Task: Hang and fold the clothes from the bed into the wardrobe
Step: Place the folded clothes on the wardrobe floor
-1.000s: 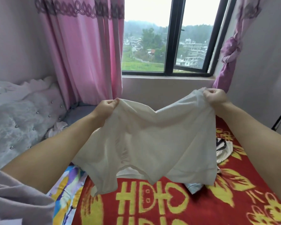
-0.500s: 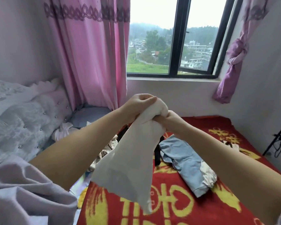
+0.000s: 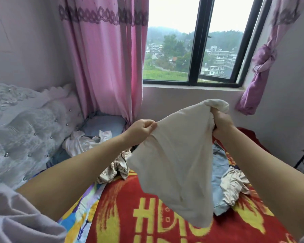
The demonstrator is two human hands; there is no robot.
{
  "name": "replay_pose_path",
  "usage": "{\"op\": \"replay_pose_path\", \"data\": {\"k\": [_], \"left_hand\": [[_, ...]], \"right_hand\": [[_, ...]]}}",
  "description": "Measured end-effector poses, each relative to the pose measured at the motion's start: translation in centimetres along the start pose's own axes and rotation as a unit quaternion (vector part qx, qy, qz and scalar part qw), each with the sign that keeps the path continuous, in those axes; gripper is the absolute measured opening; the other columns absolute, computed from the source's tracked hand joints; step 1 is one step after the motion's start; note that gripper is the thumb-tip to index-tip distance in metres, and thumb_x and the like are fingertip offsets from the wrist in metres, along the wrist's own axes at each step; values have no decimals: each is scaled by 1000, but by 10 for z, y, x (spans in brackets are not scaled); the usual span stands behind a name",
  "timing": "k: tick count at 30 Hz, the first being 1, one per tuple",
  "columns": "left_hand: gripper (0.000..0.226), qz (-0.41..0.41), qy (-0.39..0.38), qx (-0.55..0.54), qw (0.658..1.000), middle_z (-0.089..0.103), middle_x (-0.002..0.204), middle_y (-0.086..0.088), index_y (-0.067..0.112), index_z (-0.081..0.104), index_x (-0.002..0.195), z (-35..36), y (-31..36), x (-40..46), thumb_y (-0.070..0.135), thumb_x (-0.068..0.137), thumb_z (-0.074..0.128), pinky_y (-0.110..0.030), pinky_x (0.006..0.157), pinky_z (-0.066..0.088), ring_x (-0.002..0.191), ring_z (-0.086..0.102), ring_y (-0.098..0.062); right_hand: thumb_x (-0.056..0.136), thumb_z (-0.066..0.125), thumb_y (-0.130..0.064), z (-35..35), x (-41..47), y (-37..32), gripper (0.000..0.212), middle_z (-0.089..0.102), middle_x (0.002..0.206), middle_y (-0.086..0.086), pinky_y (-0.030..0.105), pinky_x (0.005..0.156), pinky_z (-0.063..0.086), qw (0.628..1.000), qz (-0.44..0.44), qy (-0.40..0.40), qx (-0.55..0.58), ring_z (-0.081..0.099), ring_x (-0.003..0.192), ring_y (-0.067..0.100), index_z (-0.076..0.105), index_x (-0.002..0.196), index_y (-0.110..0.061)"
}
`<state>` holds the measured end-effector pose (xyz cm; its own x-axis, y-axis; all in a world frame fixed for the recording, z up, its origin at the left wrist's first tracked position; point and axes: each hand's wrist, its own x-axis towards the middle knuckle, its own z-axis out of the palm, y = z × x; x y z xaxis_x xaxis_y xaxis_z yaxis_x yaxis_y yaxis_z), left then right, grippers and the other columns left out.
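Folding cream garment [image 3: 174,160] in air over bed [image 3: 123,213] | left hand [image 3: 142,129] pinches one edge | right hand [image 3: 221,123] clenched on bunched top | risk: thin pinch slips, fold collapses onto unsorted clothes [image 3: 232,185] below

There is just one view, so no second view shares any part of the room. The camera sits on the person's head and looks forward and a little down. Both arms reach out from the bottom corners, so it is very close to them. The left hand [image 3: 142,130] and the right hand [image 3: 221,125] are near the middle. The bed [image 3: 123,216] lies right below. The window [image 3: 197,50] is straight ahead, farther off. The lens seems wide, since the walls look bent at the edges.
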<state>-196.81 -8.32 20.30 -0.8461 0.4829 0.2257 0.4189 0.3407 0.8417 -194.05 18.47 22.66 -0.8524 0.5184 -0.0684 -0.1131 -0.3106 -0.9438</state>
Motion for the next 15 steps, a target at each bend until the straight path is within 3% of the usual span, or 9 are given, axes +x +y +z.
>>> {"op": "replay_pose_path", "data": {"k": [3, 4, 5, 7, 9, 11, 13, 15], "left_hand": [[32, 13, 42, -65, 997, 46, 60, -2, 3, 53, 78, 3, 20, 2, 23, 101, 45, -25, 52, 37, 54, 43, -13], [30, 0, 57, -114, 992, 45, 53, 3, 8, 52, 76, 5, 29, 5, 20, 102, 44, -21, 45, 37, 45, 42, -10], [29, -10, 72, -161, 984, 45, 48, 6, 11, 51, 75, 8, 39, 9, 17, 102, 43, -19, 40, 38, 40, 43, -8], [28, -33, 92, -224, 970, 48, 45, 7, 12, 53, 76, 15, 54, 20, 16, 102, 43, -19, 38, 42, 37, 47, -7], [30, -57, 93, -244, 964, 51, 48, 3, 11, 53, 75, 20, 61, 28, 17, 102, 43, -21, 39, 46, 38, 51, -8], [37, -66, 91, -221, 969, 51, 45, 2, 9, 53, 68, 27, 62, 31, 16, 103, 42, -20, 40, 44, 38, 50, -9], [40, -70, 98, -213, 970, 52, 45, -2, 6, 52, 66, 30, 64, 28, 15, 103, 40, -20, 40, 43, 37, 51, -11], [36, -71, 99, -218, 968, 57, 54, -10, 4, 54, 71, 29, 68, 28, 15, 102, 41, -25, 45, 52, 43, 58, -15]], "right_hand": [[91, 64, -19, -7, -9, -2, 8, 63, 88, 7, 28, 56, 53, 995, 13, -34, -97, 62, 68, 17, 61, 91, -12], [91, 63, -17, -6, -10, 0, 19, 61, 100, 8, 31, 61, 54, 985, 9, -61, -162, 63, 78, 20, 61, 107, -8], [91, 63, -18, -3, -13, 0, 43, 56, 117, 7, 33, 71, 53, 967, 3, -80, -241, 62, 95, 23, 51, 129, -5], [90, 65, -29, 8, -30, -7, 74, 39, 145, 4, 37, 95, 44, 921, -28, -124, -367, 45, 128, 24, 27, 149, -9], [91, 61, -40, 21, -53, -13, 59, 45, 145, 1, 40, 103, 41, 897, -7, -266, -352, 45, 130, 19, 42, 142, -17], [92, 55, -44, 37, -79, -11, 37, 61, 129, -5, 37, 92, 50, 855, 33, -383, -348, 57, 118, 15, 55, 125, -27], [89, 61, -45, 50, -89, 4, 35, 65, 119, -4, 39, 85, 54, 831, -28, -381, -405, 62, 109, 17, 55, 119, -28], [90, 57, -30, 57, -88, 16, 20, 69, 105, 4, 49, 87, 55, 858, -87, -318, -393, 67, 99, 23, 59, 107, -20]]}}
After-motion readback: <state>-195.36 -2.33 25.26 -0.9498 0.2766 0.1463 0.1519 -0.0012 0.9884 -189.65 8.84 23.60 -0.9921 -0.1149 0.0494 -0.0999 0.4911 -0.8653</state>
